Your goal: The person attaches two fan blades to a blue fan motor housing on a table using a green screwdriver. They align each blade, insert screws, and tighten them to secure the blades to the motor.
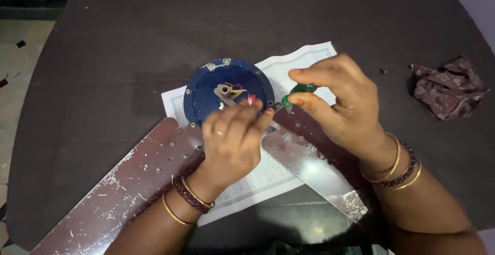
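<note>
A round blue fan motor housing (211,87) lies on a printed paper sheet (304,64), with a short shaft and coloured wires at its centre. Two brown fan blades (129,183) (319,170) stick out from it toward me. My left hand (232,141) rests at the housing's near edge, fingertips pinched together there; whether something is pinched I cannot tell. My right hand (335,100) grips a green-handled screwdriver (296,92), its tip pointing at the housing's right edge beside my left fingertips.
The work lies on a dark brown table (103,43). A crumpled maroon cloth (448,87) sits at the right. A tiled floor (20,54) shows beyond the table's left edge.
</note>
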